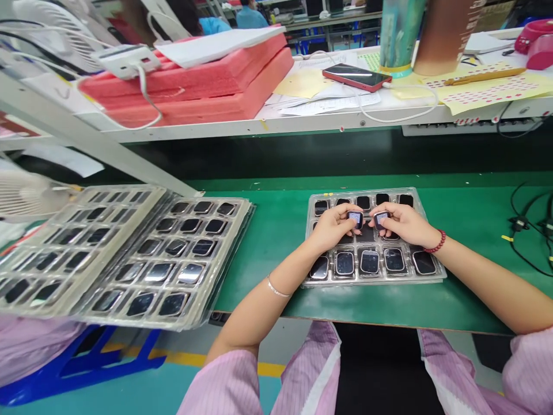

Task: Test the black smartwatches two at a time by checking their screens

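Pinched in my left hand is a small square smartwatch whose screen is lit with pale text. My right hand grips another smartwatch, its screen lit as well. Both hands are over the middle rows of a clear plastic tray on the green bench, a short gap between them. Dark-screened watch faces sit in the tray's pockets in front of and behind my hands, such as a near-row watch. My fingers cover part of the middle rows.
Stacked trays of watches stand on the left, beside a fan. Black cables lie at the right. The shelf above holds red foam blocks, a phone and a brown bottle.
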`<state>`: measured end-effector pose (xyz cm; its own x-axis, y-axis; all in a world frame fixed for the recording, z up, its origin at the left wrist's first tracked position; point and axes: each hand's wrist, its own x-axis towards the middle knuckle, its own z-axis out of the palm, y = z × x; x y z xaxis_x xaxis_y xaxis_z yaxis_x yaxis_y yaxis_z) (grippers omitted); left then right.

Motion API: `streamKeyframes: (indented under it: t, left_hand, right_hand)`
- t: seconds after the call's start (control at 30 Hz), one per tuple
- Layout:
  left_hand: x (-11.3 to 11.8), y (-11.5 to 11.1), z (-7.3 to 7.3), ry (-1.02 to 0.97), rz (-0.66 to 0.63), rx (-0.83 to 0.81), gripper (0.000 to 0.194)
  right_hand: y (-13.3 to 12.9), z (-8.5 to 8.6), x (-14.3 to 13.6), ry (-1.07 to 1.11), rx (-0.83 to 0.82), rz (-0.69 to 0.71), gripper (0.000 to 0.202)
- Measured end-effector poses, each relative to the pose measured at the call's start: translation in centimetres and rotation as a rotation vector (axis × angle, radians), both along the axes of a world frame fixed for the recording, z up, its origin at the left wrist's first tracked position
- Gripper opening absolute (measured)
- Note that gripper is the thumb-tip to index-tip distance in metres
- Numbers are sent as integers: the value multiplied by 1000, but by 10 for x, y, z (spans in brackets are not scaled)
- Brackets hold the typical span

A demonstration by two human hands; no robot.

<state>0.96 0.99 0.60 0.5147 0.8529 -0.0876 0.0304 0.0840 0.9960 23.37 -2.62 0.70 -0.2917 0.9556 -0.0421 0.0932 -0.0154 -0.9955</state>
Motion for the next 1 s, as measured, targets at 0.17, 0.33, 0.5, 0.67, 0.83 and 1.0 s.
streamKeyframes:
  t: [0.17, 0.33, 0.5, 0.67, 0.83, 1.0]
  left_hand:
    - [0, 0, 2, 13, 11, 14, 36]
    - [1, 0, 4, 29, 17, 15, 38]
    - [1, 0, 5, 33, 34, 8, 40]
    - [1, 0, 5, 36, 28, 14, 42]
    - [3, 0, 3, 12, 34, 36, 44]
    - [2, 2, -2, -38, 26, 47, 42]
  right_hand:
    - [2, 0, -1, 2, -3, 15, 20]
    - [3, 0, -2, -25, -33, 3, 23]
    - [2, 0, -1, -37, -6, 23, 24]
    - [2, 1, -2, -61, 1, 22, 26]
    - [2, 3, -1, -43, -8, 32, 21]
    - [2, 0, 4, 21, 28, 40, 27]
